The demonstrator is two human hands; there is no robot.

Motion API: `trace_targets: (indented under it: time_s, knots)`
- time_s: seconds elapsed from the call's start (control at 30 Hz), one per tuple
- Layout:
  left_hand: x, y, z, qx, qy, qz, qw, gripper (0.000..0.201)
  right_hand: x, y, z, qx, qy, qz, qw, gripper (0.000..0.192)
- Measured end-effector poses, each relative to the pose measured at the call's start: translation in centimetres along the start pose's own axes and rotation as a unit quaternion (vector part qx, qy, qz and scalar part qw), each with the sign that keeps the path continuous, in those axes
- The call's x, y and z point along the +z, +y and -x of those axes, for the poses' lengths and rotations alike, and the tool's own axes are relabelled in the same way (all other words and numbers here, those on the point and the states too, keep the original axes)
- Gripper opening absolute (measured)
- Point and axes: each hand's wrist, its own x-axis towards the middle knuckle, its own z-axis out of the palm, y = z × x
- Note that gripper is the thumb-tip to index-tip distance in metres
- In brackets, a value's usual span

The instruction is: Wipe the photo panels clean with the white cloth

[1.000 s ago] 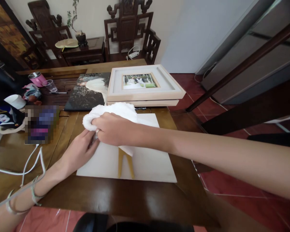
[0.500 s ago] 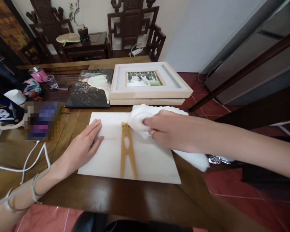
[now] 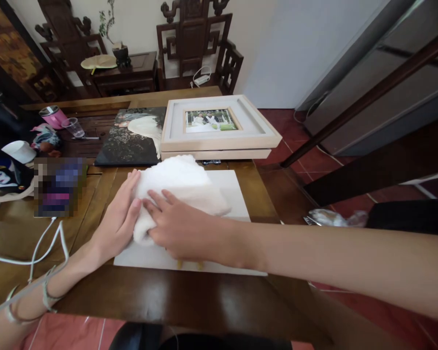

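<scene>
Wiping in hand: right hand [image 3: 180, 228] flat, open on white cloth [image 3: 178, 187], left hand [image 3: 118, 221] open steadying white board [image 3: 237, 194]; next, sweep toward three o'clock.

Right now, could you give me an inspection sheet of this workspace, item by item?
Surface: dark wooden table, glossy near edge.
Job's things: white cloth lying on white board; a yellow piece barely shows under the right hand.
Clutter: stacked picture frames, dark photo print, pink cup, clear plastic cup.
Hands: left hand flat against the cloth's left edge; right hand pressing the cloth down.
Cables: white cable across the table's left side.
Surroundings: carved wooden chair, red tiled floor.
</scene>
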Motion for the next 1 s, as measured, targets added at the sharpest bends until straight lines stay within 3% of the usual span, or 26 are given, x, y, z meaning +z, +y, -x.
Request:
trace_targets:
  time_s: [0.07, 0.17, 0.3, 0.47, 0.53, 0.67, 1.0]
  knots:
    - [0.1, -0.2, 0.0, -0.007, -0.02, -0.021, 1.0, 0.061, -0.2, -0.2, 0.4, -0.022, 0.001, -0.009, 1.0, 0.028]
    - [0.5, -0.6, 0.1, -0.029, -0.075, -0.065, 0.995, 0.066, -0.6, 0.1, 1.9, 0.006, -0.005, -0.048, 0.999, 0.027]
    - [0.9, -0.9, 0.1, -0.021, -0.14, -0.144, 0.979, 0.067, -1.6, 0.7, 4.1, 0.096, -0.072, -0.101, 0.988, 0.035]
    - [0.9, -0.8, 0.1, -0.011, -0.146, -0.184, 0.972, 0.065, -2.9, 1.1, 6.7, 0.235, -0.175, -0.135, 0.947, 0.028]
    - [0.8, -0.6, 0.1, -0.015, -0.15, -0.192, 0.97, 0.066, -2.9, 1.3, 7.9, 0.273, -0.158, -0.136, 0.939, 0.025]
    - [0.8, -0.3, 0.1, -0.011, -0.146, -0.197, 0.969, 0.065, -2.5, 1.5, 8.9, 0.274, -0.116, -0.138, 0.945, 0.024]
    - [0.9, -0.3, 0.2, -0.002, -0.138, -0.196, 0.971, 0.063, -2.3, 2.3, 4.9, 0.229, -0.03, -0.142, 0.963, 0.025]
